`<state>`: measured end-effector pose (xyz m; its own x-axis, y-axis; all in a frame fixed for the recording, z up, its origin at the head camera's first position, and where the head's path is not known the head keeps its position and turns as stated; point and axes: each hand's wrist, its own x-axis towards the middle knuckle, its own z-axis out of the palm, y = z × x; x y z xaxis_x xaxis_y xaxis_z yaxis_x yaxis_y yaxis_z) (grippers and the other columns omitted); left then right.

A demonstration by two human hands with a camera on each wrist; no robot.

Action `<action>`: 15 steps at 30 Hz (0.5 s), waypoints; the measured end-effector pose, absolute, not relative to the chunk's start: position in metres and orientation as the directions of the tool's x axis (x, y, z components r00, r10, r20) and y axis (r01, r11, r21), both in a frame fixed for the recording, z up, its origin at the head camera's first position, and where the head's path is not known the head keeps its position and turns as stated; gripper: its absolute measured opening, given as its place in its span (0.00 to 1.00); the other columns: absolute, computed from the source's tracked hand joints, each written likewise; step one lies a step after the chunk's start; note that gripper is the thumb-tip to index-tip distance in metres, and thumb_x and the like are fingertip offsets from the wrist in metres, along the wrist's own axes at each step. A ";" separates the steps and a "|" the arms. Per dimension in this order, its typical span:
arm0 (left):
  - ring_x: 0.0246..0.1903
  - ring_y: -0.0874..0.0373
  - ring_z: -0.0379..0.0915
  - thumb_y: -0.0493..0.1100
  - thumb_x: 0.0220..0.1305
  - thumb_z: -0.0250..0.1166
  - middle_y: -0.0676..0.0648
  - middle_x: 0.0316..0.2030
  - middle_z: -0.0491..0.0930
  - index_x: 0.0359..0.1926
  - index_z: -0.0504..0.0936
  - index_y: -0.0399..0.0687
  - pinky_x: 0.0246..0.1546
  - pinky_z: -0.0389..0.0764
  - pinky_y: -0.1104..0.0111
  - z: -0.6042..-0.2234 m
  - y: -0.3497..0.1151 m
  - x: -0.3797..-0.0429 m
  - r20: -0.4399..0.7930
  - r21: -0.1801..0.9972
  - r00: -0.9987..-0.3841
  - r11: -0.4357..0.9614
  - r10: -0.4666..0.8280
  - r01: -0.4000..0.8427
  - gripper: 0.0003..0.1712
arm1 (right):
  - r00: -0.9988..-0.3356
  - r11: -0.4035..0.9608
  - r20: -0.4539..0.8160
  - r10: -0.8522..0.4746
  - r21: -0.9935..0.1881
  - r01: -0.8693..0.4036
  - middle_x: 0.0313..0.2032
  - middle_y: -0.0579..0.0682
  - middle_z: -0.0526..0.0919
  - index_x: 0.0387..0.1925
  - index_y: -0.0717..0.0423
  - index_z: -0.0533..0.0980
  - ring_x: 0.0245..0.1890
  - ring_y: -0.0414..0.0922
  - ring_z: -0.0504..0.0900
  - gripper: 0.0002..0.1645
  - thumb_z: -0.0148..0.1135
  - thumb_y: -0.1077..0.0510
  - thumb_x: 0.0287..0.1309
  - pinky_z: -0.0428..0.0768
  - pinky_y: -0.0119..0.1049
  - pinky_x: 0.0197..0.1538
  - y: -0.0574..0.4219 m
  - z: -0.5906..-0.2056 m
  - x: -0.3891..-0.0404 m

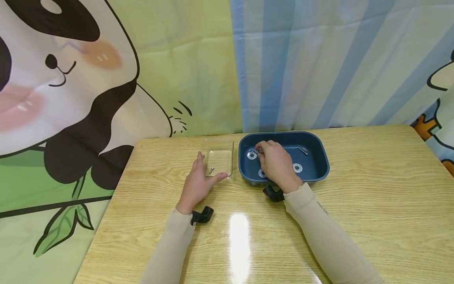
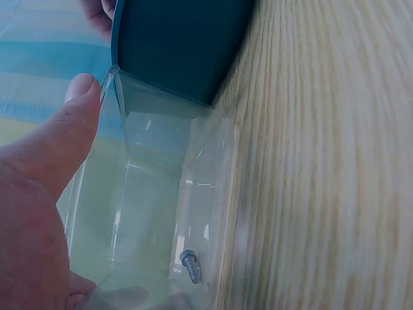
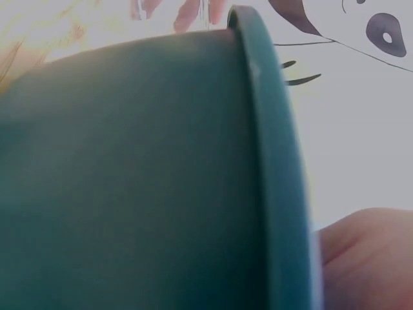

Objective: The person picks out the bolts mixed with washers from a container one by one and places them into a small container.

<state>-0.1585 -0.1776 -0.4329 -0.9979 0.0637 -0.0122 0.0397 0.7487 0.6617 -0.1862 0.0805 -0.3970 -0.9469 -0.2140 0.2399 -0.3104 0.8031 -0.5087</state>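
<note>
My left hand (image 1: 199,185) lies at the near left corner of the clear box (image 1: 220,157), thumb stretched along its near side and fingers along its left wall; that grip is apart, spread around the corner rather than clamped, and I judge it is there to steady a light box that could slide. The box stands near the far edge of the tabletop (image 1: 372,189), toward the far left corner, and holds one bolt (image 1: 211,170) lying toward its near left part. Just beside it on the right sits the blue tray (image 1: 313,165), also along the far edge; set so close, both containers are within my easy reach. My right hand (image 1: 280,163) reaches over the tray's near rim into its left end, its grip together, as best I can tell clamped on a small metal piece (image 1: 256,151) whose shape my fingertips partly hide; a fingertip pinch suits something so little. Around it on the tray floor lie flat washers (image 1: 294,168), three of them visible, and a longer screw (image 1: 303,151) rests near the far right corner.
</note>
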 end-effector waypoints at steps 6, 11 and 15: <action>0.66 0.32 0.63 0.79 0.53 0.63 0.34 0.77 0.48 0.80 0.36 0.40 0.63 0.67 0.42 -0.433 -0.177 -0.159 -0.015 0.663 -0.997 0.748 0.069 0.042 0.74 | -0.942 0.800 0.256 -0.217 -0.507 -0.322 0.42 0.55 0.82 0.50 0.57 0.82 0.42 0.52 0.79 0.11 0.63 0.63 0.68 0.81 0.47 0.41 0.078 -0.396 -0.185; 0.67 0.32 0.63 0.78 0.53 0.64 0.34 0.77 0.49 0.80 0.37 0.40 0.63 0.67 0.42 -0.434 -0.178 -0.159 -0.016 0.665 -0.998 0.746 0.062 0.036 0.74 | -0.939 0.796 0.266 -0.220 -0.507 -0.330 0.42 0.54 0.82 0.50 0.56 0.82 0.43 0.52 0.79 0.11 0.63 0.62 0.68 0.81 0.47 0.41 0.076 -0.395 -0.183; 0.67 0.33 0.63 0.77 0.54 0.65 0.34 0.77 0.50 0.80 0.36 0.40 0.63 0.68 0.43 -0.434 -0.177 -0.159 -0.018 0.664 -0.998 0.747 0.062 0.034 0.73 | -0.934 0.792 0.281 -0.220 -0.508 -0.339 0.42 0.54 0.82 0.50 0.57 0.82 0.43 0.52 0.79 0.11 0.63 0.62 0.68 0.81 0.47 0.41 0.073 -0.394 -0.181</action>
